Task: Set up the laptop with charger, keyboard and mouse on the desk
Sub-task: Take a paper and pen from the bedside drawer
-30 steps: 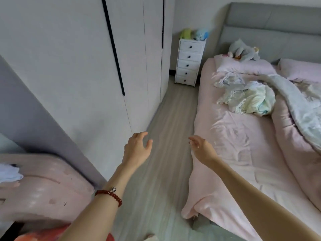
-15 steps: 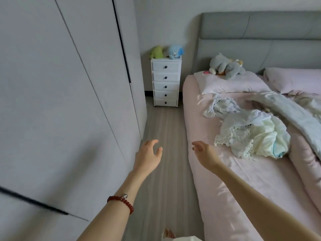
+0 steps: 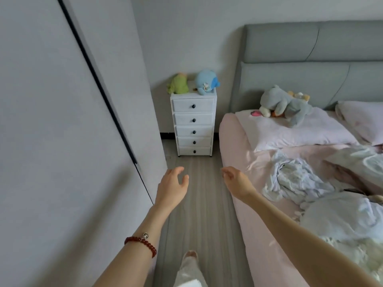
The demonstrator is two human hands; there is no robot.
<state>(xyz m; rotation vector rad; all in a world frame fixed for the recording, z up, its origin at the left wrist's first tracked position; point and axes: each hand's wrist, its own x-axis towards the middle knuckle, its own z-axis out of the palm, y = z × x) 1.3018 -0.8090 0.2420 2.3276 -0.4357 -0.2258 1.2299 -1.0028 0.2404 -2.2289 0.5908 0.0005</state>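
No laptop, charger, keyboard, mouse or desk shows in the head view. My left hand (image 3: pixel 172 187), with a red bead bracelet on its wrist, is stretched forward over the wooden floor with loose fingers and holds nothing. My right hand (image 3: pixel 235 181) reaches forward beside the bed's edge, fingers loosely curled, also holding nothing. The two hands are apart, a narrow strip of floor between them.
A white wardrobe (image 3: pixel 62 131) lines the left side. A white chest of drawers (image 3: pixel 193 125) with two plush toys stands at the aisle's far end. The pink bed (image 3: pixel 269 214) with crumpled blankets, pillows and a grey plush fills the right. My foot (image 3: pixel 190 255) is on the floor.
The view has moved forward down the aisle between wardrobe and bed; the drawers are closer. Both hands stay stretched ahead and hold nothing.
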